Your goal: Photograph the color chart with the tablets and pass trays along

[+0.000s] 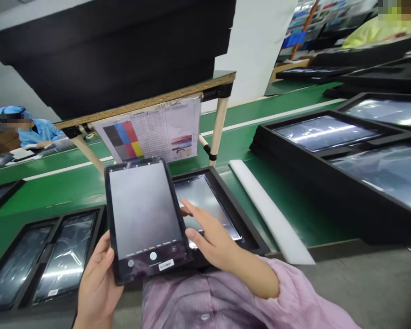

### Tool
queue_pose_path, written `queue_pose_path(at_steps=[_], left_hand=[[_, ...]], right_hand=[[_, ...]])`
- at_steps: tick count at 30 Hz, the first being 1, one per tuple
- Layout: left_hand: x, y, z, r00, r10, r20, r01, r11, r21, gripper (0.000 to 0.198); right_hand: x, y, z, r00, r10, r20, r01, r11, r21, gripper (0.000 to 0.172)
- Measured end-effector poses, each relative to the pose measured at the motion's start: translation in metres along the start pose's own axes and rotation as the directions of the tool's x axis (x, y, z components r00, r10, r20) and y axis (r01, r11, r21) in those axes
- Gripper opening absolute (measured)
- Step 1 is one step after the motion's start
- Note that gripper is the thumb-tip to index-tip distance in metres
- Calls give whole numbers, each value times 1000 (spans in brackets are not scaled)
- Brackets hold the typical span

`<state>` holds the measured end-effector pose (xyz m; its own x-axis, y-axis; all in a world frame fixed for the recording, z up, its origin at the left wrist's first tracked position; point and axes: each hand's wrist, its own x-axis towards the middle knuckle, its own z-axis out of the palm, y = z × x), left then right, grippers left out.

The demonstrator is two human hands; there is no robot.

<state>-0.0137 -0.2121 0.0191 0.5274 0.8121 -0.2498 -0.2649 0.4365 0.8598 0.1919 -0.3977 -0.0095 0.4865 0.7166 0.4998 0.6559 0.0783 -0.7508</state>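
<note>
Head cam: left hand (101, 276) is gripping the lit tablet (145, 205) by its lower-left edge, right hand (215, 240) is hovering loosely open, holding nothing, just beside it.

We held our left hand (99, 285) curled in a grip, thumb (105, 262) uppermost; our right hand (212, 235) was unclenched, fingers (197, 213) extended, forearm (260, 276) slanting in from the right.

- We hold one tablet (145, 210);
- we show two bare hands (101, 278) (214, 240);
- two screens (18, 260) (65, 256) fill the left tray (39, 265);
- one white foam strip (270, 210);
- one printed sheet (154, 130);
- two co-workers (43, 130) (373, 32)
</note>
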Motion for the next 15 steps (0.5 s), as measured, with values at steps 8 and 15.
queue_pose_path(at_steps=[8, 15], left_hand=[[15, -29, 24, 943, 331, 34, -327, 940, -97, 43], [22, -53, 17, 639, 687, 345, -731, 402, 552, 109]], right_hand=[[34, -19, 34, 917, 397, -46, -222, 601, 768, 59], [44, -13, 40, 900, 435, 40, -280, 504, 817, 58]])
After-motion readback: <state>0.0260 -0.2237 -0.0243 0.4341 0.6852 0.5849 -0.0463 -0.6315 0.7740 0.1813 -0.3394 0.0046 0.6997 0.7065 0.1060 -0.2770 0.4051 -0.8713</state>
